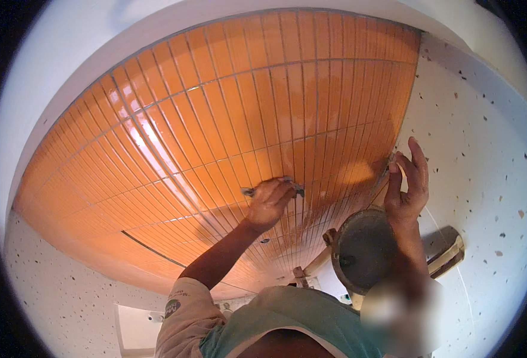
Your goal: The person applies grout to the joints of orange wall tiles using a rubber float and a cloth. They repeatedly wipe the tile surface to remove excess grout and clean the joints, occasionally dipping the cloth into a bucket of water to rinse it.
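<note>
Hands [270, 201] by narrow glossy tiles [211, 114]

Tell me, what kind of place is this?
Maybe a bathroom or similar room being finished, though I can't be sure: there are shiny orange tiles, a pale speckled surface beside them, and a round dark bucket nearby.

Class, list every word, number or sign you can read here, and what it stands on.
Left sleeve: a dark oval emblem and a line of small print, too small and tilted to quote reliably.
Orange tiles: no lettering visible.
Dark round container: none I can make out.
</note>
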`<state>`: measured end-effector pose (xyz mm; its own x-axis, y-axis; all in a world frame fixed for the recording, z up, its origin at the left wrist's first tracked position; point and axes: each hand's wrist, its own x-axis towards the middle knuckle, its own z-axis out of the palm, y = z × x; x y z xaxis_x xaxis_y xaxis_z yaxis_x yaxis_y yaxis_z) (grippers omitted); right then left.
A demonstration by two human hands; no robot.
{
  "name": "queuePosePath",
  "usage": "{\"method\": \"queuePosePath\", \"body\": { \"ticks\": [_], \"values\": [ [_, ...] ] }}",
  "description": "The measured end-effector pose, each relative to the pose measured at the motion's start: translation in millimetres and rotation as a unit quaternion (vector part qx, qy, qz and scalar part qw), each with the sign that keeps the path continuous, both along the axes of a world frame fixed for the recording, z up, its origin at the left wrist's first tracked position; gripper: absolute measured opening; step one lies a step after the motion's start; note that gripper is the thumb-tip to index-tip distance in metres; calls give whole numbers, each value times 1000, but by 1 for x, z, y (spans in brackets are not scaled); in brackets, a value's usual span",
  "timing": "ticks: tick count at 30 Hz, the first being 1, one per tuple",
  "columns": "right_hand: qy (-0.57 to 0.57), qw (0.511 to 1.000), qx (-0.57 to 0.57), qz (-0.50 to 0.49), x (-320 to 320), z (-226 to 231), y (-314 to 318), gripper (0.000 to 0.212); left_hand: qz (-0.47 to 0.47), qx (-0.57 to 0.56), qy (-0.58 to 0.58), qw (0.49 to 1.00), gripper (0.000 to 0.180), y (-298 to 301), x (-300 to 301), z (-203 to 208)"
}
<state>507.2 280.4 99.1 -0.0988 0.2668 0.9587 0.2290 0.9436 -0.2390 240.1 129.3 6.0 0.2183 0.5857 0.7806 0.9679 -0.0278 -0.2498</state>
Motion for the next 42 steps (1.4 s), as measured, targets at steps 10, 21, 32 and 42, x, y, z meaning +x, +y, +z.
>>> {"method": "queuePosePath", "body": {
  "ticks": [10, 21, 32, 42],
  "values": [
    [59, 995, 30, -80, 58, 4, 1, 16, 91, 303, 77, 945, 28, 37, -8, 173],
    [47, 981, -95, -164, 110, -42, -2, 18, 14, -46, 136, 989, 37, 116, 36, -30],
    [71, 952, -174, -243, 131, -77, -7, 17, -30, -124, 133, 983, 36, 242, 87, 4],
    [139, 939, -219, -224, 151, -98, -20, 15, -14, 86, 161, 983, 36, 271, 117, 98]
  ]
}}
